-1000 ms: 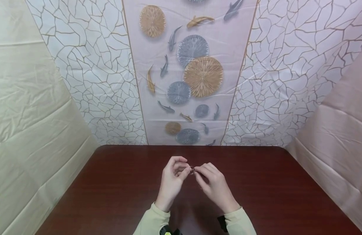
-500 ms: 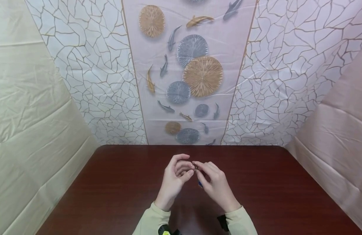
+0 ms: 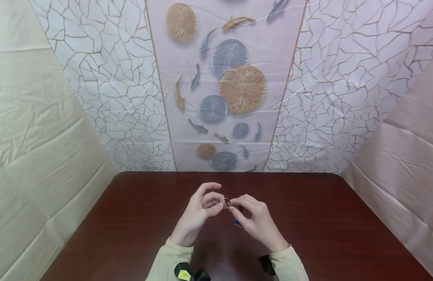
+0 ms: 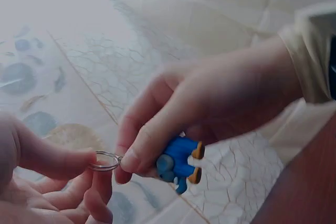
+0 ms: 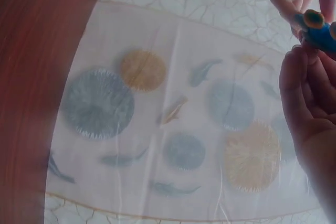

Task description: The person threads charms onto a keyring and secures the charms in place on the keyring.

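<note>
Keyring (image 4: 105,168), one, metal, looped, held in the air above the table (image 3: 132,218), between two bare hands; left hand (image 3: 198,210) pinching the loop at its near edge between thumb and fingers, index finger raised apart; right hand (image 3: 255,218) pinching at the opposite end, thumb against index finger (the join itself is mostly covered by these fingertips); hands near each other, fingertips apart across the loop; blue figure (image 4: 181,156), one, small, with orange feet, beside the right thumb and below the right hand's fingers, tilted; pale sleeves (image 3: 170,259), two, one per arm; black wrist device (image 3: 182,271) with yellow label, at the left sleeve; table dark red-brown, backed by patterned cloth (image 3: 279,50) printed with fish and round motifs
</note>
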### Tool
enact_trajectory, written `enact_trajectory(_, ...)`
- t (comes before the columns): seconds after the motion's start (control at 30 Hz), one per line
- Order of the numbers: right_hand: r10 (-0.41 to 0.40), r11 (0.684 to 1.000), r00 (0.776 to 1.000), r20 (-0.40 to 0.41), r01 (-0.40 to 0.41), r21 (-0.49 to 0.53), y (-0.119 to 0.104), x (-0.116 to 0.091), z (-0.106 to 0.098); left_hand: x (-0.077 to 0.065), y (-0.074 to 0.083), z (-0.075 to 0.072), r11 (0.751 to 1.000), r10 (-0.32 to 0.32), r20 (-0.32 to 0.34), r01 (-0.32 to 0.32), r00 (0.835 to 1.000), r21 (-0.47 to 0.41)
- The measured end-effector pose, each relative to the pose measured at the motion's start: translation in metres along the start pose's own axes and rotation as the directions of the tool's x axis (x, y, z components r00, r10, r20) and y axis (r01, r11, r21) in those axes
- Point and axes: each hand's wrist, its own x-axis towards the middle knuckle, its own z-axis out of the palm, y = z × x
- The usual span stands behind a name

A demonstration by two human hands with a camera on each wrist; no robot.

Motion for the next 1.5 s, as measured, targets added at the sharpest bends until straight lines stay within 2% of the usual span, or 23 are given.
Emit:
enact_trajectory(0.13, 0.028, 1.000, 1.000, -0.008, -0.028, 0.006, -0.005, -0.001, 0.000, -0.003, 0.001, -0.002, 1.000, 0.001, 0.030, 0.000, 1.000, -0.021)
enact_trajectory(0.37, -0.046, 0.999, 0.998, -0.034, 0.045, -0.019, -0.009, 0.002, -0.004, -0.003, 0.003, -0.002, 1.000, 0.013, 0.013, -0.013, 1.000, -0.020)
enact_trajectory(0.57, -0.047, 0.999, 0.999, -0.021, 0.047, 0.001, -0.010, 0.003, -0.007, -0.003, 0.005, -0.001, 1.000, 0.003, 0.043, -0.003, 0.999, -0.003)
enact_trajectory(0.67, -0.018, 1.000, 0.999, -0.030, 0.018, 0.015, -0.011, 0.002, -0.007, -0.004, 0.005, -0.001, 1.000, 0.020, 0.074, -0.018, 0.997, -0.022)
enact_trajectory(0.8, 0.062, 0.996, 0.997, -0.045, -0.059, 0.066, -0.014, 0.002, -0.008, -0.004, 0.003, 0.001, 0.996, 0.063, 0.095, -0.056, 0.993, -0.067)
enact_trajectory(0.97, 0.143, 0.977, 0.990, 0.012, -0.143, 0.155, -0.020, 0.003, -0.008, -0.002, 0.000, 0.002, 0.988, 0.133, 0.081, -0.126, 0.988, -0.084)
enact_trajectory(1.1, 0.170, 0.971, 0.985, 0.033, -0.173, 0.164, -0.022, 0.005, -0.008, -0.001, 0.002, 0.001, 0.986, 0.148, 0.069, -0.142, 0.987, -0.086)
enact_trajectory(1.17, 0.141, 0.983, 0.990, -0.005, -0.139, 0.123, -0.021, 0.006, -0.008, -0.001, 0.003, 0.000, 0.987, 0.139, 0.052, -0.134, 0.989, -0.087)
enact_trajectory(1.27, 0.045, 0.999, 0.997, -0.069, -0.044, 0.009, -0.018, 0.007, -0.005, -0.001, 0.004, 0.002, 0.990, 0.118, 0.008, -0.117, 0.993, -0.074)
enact_trajectory(1.37, -0.051, 0.995, 0.994, -0.101, 0.041, -0.094, -0.015, 0.006, -0.002, -0.001, 0.003, 0.004, 0.993, 0.096, -0.048, -0.099, 0.994, -0.061)
enact_trajectory(1.5, -0.071, 0.989, 0.992, -0.102, 0.056, -0.139, -0.014, 0.005, 0.000, -0.001, 0.002, 0.005, 0.996, 0.076, -0.081, -0.080, 0.994, -0.048)
